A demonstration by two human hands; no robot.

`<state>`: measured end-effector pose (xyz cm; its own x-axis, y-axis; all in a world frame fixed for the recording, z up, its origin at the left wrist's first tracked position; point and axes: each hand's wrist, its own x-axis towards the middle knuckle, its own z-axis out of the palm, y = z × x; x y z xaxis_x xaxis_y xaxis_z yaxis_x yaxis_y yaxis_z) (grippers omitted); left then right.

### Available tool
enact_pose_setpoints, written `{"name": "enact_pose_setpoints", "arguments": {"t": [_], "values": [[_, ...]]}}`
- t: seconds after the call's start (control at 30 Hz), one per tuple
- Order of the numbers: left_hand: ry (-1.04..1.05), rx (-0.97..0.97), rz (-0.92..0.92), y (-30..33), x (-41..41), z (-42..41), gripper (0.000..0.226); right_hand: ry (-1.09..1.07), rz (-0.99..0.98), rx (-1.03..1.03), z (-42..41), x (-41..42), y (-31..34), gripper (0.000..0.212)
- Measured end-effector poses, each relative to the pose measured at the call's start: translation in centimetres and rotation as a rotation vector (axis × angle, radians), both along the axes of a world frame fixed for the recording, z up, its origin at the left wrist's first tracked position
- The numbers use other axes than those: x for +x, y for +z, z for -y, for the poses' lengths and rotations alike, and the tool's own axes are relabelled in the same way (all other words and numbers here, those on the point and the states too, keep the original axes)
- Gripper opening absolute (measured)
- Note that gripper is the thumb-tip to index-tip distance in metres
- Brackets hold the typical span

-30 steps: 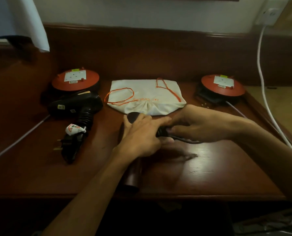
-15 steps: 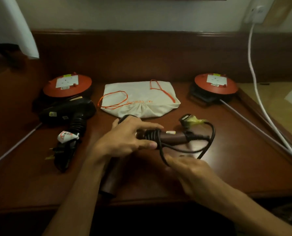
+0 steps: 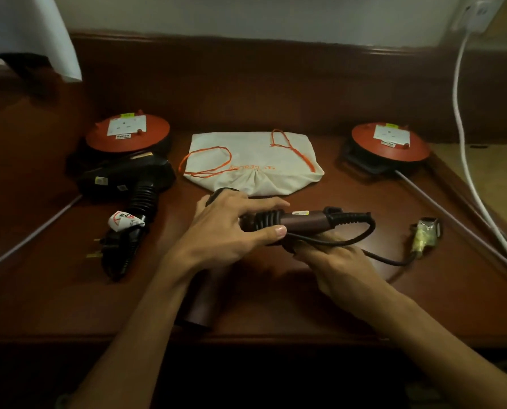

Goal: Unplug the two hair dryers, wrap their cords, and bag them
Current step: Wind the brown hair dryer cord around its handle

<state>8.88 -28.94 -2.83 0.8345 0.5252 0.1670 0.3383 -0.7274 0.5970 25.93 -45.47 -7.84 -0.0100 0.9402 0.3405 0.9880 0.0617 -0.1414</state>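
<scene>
My left hand [image 3: 225, 234] grips the brown hair dryer [image 3: 302, 224] at its handle, thumb pressing the wound coils. My right hand [image 3: 335, 258] curls under it, pinching the cord [image 3: 361, 237]; its plug [image 3: 425, 234] lies on the desk [image 3: 276, 305]. Further left lies the black hair dryer [image 3: 128, 184], cord wrapped. Beyond sits the white drawstring bag [image 3: 255, 163].
</scene>
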Motion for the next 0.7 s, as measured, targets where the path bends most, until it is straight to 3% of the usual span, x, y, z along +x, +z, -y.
{"name": "enact_pose_setpoints", "arguments": {"t": [0.23,0.3,0.37,0.5,0.63,0.7], "values": [[0.029,0.083,-0.084,-0.5,0.3,0.9,0.046,-0.12,-0.1,-0.183,-1.8,2.8,0.3,0.023],[0.056,0.066,-0.037,-0.7,0.2,0.7,0.047,-0.162,-0.333,-0.363,-2.2,3.3,2.1,0.013],[0.036,0.047,-0.011,-0.8,-0.2,0.3,0.048,-0.119,-0.55,-0.392,-3.3,4.2,3.6,0.03],[-0.03,0.117,-0.062,-0.9,-0.9,0.2,0.057,-0.059,-0.646,-0.632,-6.6,5.8,4.8,0.007],[-0.048,0.196,-0.165,-0.9,-0.8,1.2,0.072,-0.036,-0.762,-0.899,-8.2,6.0,8.1,0.033],[-0.023,0.256,-0.239,-1.0,-0.4,1.7,0.083,-0.076,-0.776,-0.913,-8.6,5.4,9.5,0.028]]}}
